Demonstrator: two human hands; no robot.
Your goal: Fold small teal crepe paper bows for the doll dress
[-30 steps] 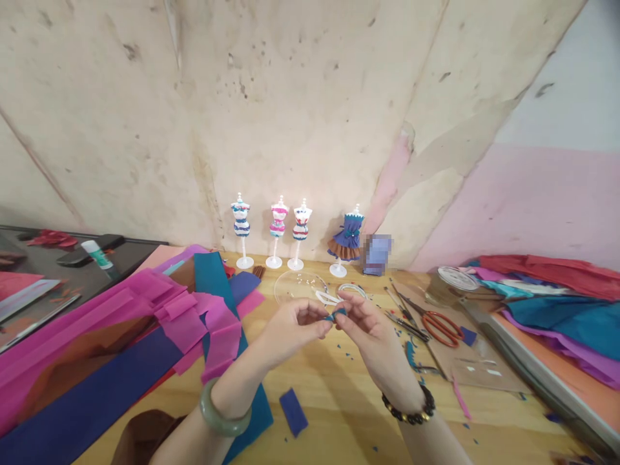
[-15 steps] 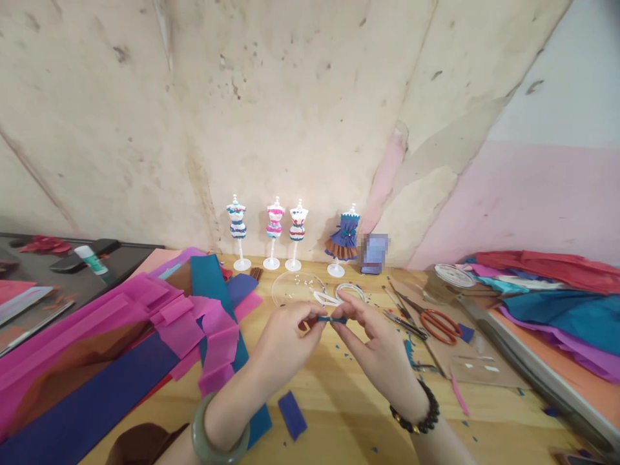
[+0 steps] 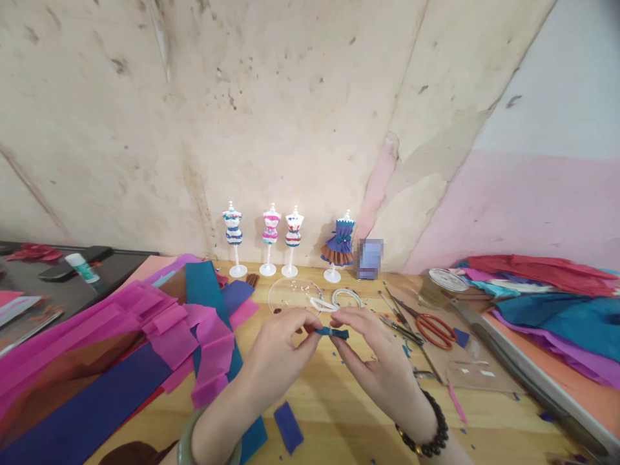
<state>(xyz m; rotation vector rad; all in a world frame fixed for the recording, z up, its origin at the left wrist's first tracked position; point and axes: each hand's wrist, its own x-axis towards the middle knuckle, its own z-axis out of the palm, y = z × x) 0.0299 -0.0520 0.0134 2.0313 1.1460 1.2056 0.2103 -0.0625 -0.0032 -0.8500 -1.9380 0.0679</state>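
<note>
My left hand (image 3: 283, 342) pinches one end of a small folded teal paper strip (image 3: 341, 334) between thumb and fingertips. A narrow pale band shows near the strip's middle. The thumb and index finger of my right hand (image 3: 375, 352) are closed around the other end, which pokes out towards the palm. Just behind the fingers lie a white looped strip (image 3: 322, 305) and a white ring-shaped coil (image 3: 347, 297). A clear round dish (image 3: 272, 298) with small white bits stands beyond my left hand. On the table in front lies a dark blue paper piece (image 3: 289, 427).
Three small dress forms (image 3: 270, 232) and one in a purple and brown paper dress (image 3: 340, 242) line the wall. Coloured crepe paper (image 3: 121, 323) covers the left side. Orange-handled scissors (image 3: 436, 331), pliers (image 3: 404, 330) and a cardboard sheet (image 3: 465, 355) lie right.
The teal strip now shows more of its length, its right end tilted downward, as my fingers have shifted on it. Both hands sit slightly lower, and the camera view has moved a little.
</note>
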